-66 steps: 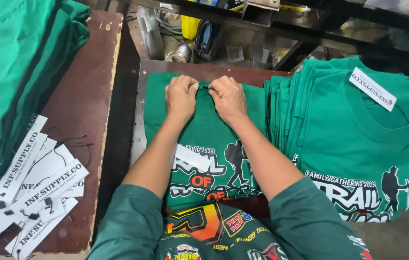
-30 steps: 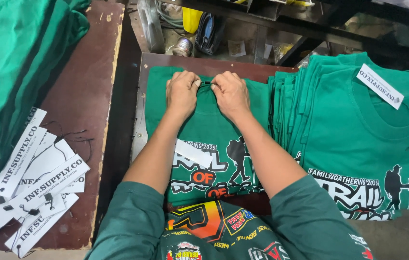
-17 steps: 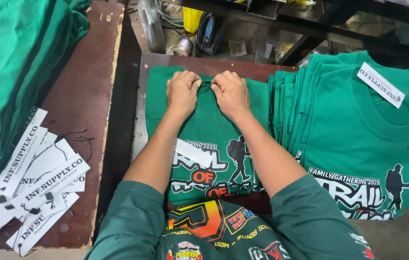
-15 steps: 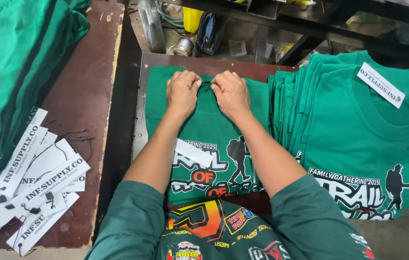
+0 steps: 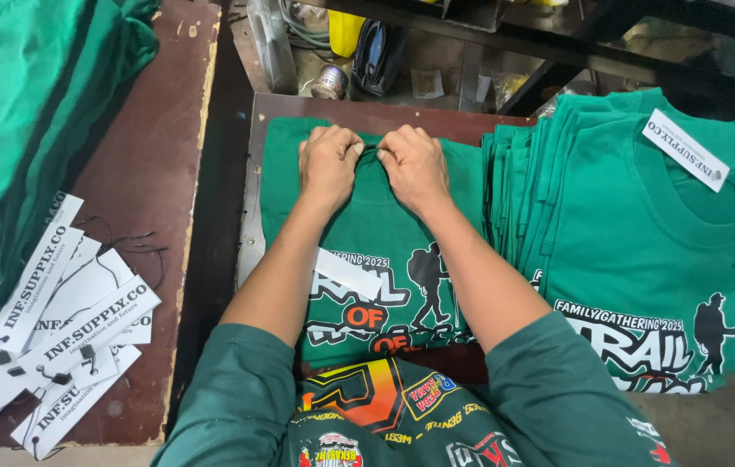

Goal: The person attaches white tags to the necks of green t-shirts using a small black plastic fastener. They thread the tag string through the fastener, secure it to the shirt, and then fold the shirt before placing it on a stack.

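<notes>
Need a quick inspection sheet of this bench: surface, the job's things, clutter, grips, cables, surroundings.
Surface: brown board, mostly covered.
Job's things: green shirt flat, print up; a white tag lies on it.
Clutter: loose hang tags on the left table; tagged shirt stack right; folded green pile far left.
Grips: left hand and right hand pinch the collar.
Cables: thin tag strings only.
Surroundings: shelf behind with yellow bottle and tape roll.

Shirt stack (image 5: 644, 251) close right; bare board (image 5: 160, 173) left.

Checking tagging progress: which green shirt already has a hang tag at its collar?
The top shirt of the right stack; a white tag lies at its neckline. The hands hold the other's collar.
</notes>
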